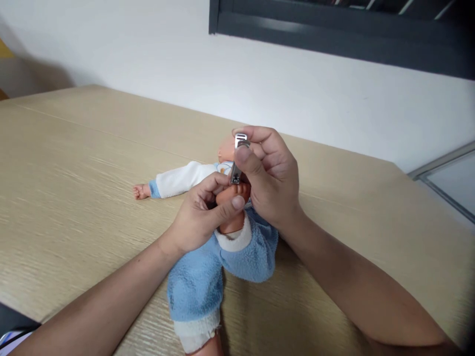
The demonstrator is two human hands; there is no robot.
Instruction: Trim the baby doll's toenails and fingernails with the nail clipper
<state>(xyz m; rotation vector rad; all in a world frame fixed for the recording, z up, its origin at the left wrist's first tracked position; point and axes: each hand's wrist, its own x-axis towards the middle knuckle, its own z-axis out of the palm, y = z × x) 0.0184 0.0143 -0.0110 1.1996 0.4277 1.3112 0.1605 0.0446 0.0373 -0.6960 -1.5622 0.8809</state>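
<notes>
A baby doll lies on its back on the table, dressed in a white top and fuzzy blue trousers with white cuffs. My left hand is closed around the doll's raised foot, thumb across it just below the toes. Between thumb and fingers, my right hand grips a silver nail clipper. The clipper stands nearly upright, its jaw end down at the toes; whether it touches them I cannot tell. Most of the doll's head is hidden behind my right hand. One doll arm stretches out to the left.
The wooden table spreads out on both sides of the doll. Behind it rises a white wall with a dark-framed window. A metal-framed panel stands at the right, and a dark object shows at the lower left corner.
</notes>
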